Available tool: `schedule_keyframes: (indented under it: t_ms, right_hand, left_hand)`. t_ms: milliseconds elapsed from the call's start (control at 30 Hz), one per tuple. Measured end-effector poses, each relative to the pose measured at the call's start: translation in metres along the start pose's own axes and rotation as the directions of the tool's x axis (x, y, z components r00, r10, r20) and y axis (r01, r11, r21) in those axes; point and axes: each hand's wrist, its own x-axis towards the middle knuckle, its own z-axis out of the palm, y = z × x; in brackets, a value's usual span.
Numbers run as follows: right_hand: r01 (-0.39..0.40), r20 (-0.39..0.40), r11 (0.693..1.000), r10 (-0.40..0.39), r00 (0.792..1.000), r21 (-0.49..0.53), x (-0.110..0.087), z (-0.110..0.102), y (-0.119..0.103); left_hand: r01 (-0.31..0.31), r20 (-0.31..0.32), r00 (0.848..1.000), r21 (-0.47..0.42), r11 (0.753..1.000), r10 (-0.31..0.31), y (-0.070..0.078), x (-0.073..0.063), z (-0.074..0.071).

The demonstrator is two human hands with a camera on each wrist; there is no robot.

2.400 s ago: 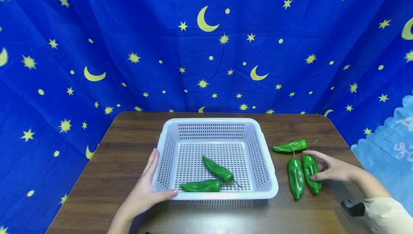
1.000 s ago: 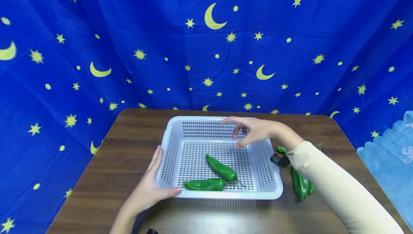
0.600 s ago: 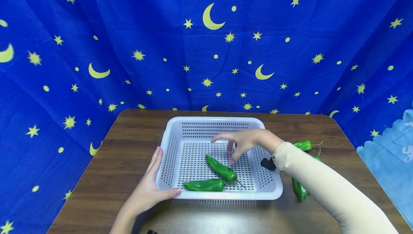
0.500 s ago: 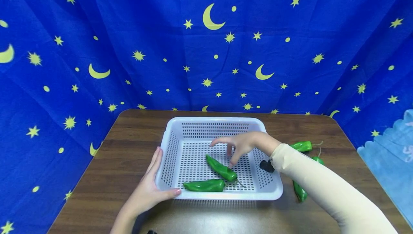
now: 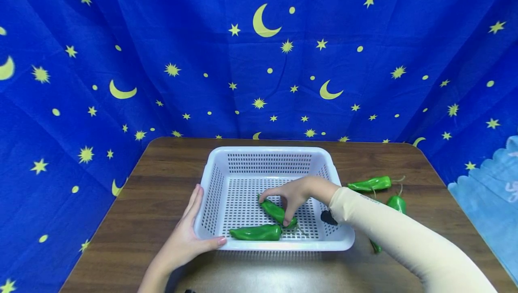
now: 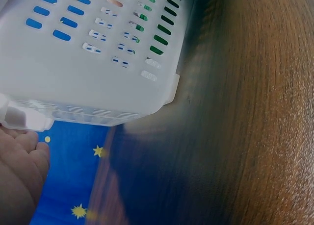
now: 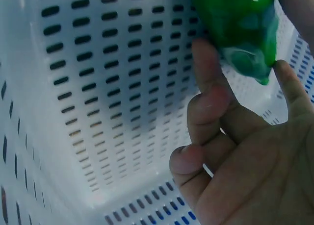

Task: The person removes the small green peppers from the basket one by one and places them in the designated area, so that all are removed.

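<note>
Dk-blue curtain (image 5: 226, 59) sweeping from 9 thru 12 to 3 o'clock, bit creased, printed w/ yel. stars (image 5: 287, 46), dots (image 5: 292, 10) & crescent moons (image 5: 259, 24), biggest abt 12. Brn wood-grain table (image 5: 162, 194) at 6, far corners rounded, lt. glare on near side. Lt-blue cloth (image 5: 489, 203) btwn 3 & 4, scalloped edge, whitish marks.

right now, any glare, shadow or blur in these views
Head view: pale glare on the table in front of the basket; left wrist: a dark patch on the table, perhaps shadow or reflection, with speckled highlights at right; right wrist: the green pepper looks soft, with shiny highlights.
</note>
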Motion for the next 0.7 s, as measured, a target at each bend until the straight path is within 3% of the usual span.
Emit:
schedule_keyframes:
  t_ms: [700]
  right_hand:
    - [0.017,-0.008,1.000,-0.017,1.000,0.012,0.006,0.012,-0.002]
  left_hand:
    - [-0.029,-0.010,1.000,0.011,1.000,0.029,-0.002,-0.001,0.002]
